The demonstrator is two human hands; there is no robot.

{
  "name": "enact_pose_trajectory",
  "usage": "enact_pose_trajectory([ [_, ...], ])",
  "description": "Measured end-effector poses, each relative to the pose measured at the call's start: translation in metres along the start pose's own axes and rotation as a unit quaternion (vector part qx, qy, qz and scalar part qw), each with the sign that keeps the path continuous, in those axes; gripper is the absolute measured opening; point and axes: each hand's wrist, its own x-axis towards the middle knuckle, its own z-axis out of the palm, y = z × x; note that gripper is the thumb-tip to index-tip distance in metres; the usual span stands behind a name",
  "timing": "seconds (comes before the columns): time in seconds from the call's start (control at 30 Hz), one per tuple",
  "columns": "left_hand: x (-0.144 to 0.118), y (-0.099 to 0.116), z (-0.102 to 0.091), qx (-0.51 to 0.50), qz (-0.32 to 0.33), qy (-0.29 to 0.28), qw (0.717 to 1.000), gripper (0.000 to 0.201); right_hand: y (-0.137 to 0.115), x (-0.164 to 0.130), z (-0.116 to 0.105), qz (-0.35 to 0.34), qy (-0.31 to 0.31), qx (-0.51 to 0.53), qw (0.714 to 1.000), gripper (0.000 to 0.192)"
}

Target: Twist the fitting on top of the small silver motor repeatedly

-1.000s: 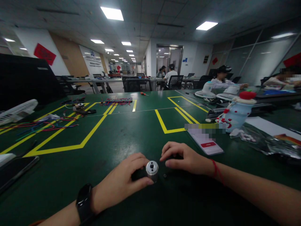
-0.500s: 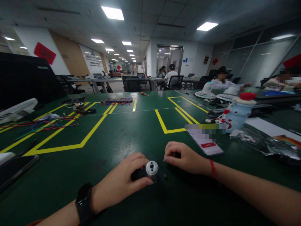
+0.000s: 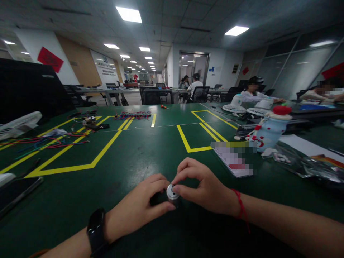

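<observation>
A small silver metal cylinder (image 3: 172, 194), motor-like with holes in its flat top face, stands upright on the green table. My left hand (image 3: 143, 200) is closed around its left side, thumb in front and fingers behind. Above its top face, the thumb and index finger of my right hand (image 3: 200, 181) are pinched together at the centre. These fingertips cover part of the face, and whatever they hold is too small or hidden to make out. The tiny dark part seen earlier beside the cylinder is not visible.
A phone (image 3: 233, 161) lies beyond my right hand, with a light-blue bottle (image 3: 270, 130) and clear plastic bags (image 3: 303, 165) further right. Loose wires (image 3: 53, 143) and a dark phone (image 3: 20, 193) are at left. An orange screwdriver (image 3: 164, 107) lies far back. Two people sit at right.
My right hand has moved left to the top of the cylinder, its thumb and index finger now pinched there. The tiny dark part no longer shows on the table. My left hand has stayed put.
</observation>
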Motion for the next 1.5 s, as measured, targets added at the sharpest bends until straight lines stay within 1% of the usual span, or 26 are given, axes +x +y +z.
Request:
enact_pose_trajectory([
  [0.1,0.000,0.000,0.000,-0.003,0.003,0.003,1.000,0.017,-0.002,-0.001,0.001,-0.004,-0.018,-0.008,1.000,0.009],
  [0.17,0.000,0.001,-0.001,-0.004,0.000,0.003,1.000,0.018,-0.001,-0.001,-0.002,0.007,0.002,0.003,1.000,0.011],
  [0.23,0.001,0.002,-0.002,-0.005,-0.002,0.002,1.000,0.018,0.004,0.001,-0.008,0.042,0.035,0.012,0.998,0.013],
  [0.3,0.001,0.003,-0.003,-0.007,-0.002,0.002,1.000,0.018,0.014,0.004,-0.015,0.097,0.059,0.013,0.993,0.017],
  [0.4,0.001,0.003,-0.004,-0.008,-0.002,0.000,1.000,0.018,0.037,0.007,-0.025,0.191,0.068,0.027,0.979,0.020],
  [0.47,0.002,0.003,-0.004,-0.008,-0.002,0.000,1.000,0.018,0.052,0.007,-0.028,0.221,0.070,0.034,0.972,0.022],
  [0.57,0.002,0.003,-0.003,-0.010,-0.001,-0.001,1.000,0.017,0.064,0.006,-0.028,0.234,0.071,0.041,0.969,0.025],
  [0.73,0.001,0.003,-0.003,-0.013,-0.003,-0.003,1.000,0.018,0.061,0.006,-0.027,0.234,0.057,0.036,0.970,0.023],
  [0.93,0.002,0.003,-0.003,-0.014,0.000,0.000,1.000,0.018,0.045,0.006,-0.023,0.207,0.028,0.004,0.978,0.017],
  [0.97,0.002,0.003,-0.003,-0.014,-0.001,0.001,1.000,0.018,0.040,0.006,-0.020,0.189,0.022,-0.001,0.982,0.014],
  [1.03,0.002,0.003,-0.003,-0.011,-0.001,0.001,1.000,0.017,0.027,0.003,-0.014,0.129,0.007,-0.008,0.992,0.010],
  [1.1,0.001,0.002,-0.002,-0.007,0.000,-0.001,1.000,0.017,0.014,0.001,-0.007,0.061,-0.011,-0.013,0.998,0.012],
  [1.17,0.001,0.001,-0.002,-0.003,0.002,-0.002,1.000,0.016,0.003,0.000,-0.002,0.027,-0.020,-0.022,0.999,0.013],
  [1.2,0.001,0.001,-0.002,-0.001,0.002,-0.002,1.000,0.017,-0.001,0.000,0.000,0.026,-0.018,-0.022,0.999,0.012],
  [1.27,0.000,0.001,-0.002,0.002,0.002,0.002,1.000,0.017,-0.004,0.002,-0.001,0.044,0.003,0.002,0.999,0.009],
  [1.33,0.000,0.001,-0.002,0.001,0.001,0.004,1.000,0.018,-0.001,0.005,-0.007,0.071,0.023,0.041,0.996,0.009],
  [1.37,0.000,0.002,-0.002,-0.001,0.001,0.004,1.000,0.018,0.002,0.005,-0.011,0.080,0.020,0.054,0.995,0.010],
  [1.4,0.000,0.002,-0.003,-0.003,0.001,0.002,1.000,0.017,0.006,0.006,-0.016,0.083,0.001,0.059,0.995,0.011],
  [1.43,0.001,0.003,-0.003,-0.005,0.001,0.000,1.000,0.017,0.011,0.005,-0.021,0.081,-0.033,0.057,0.995,0.012],
  [1.5,0.001,0.004,-0.003,-0.004,0.000,-0.005,1.000,0.016,0.022,0.003,-0.030,0.071,-0.126,0.042,0.989,0.014],
])
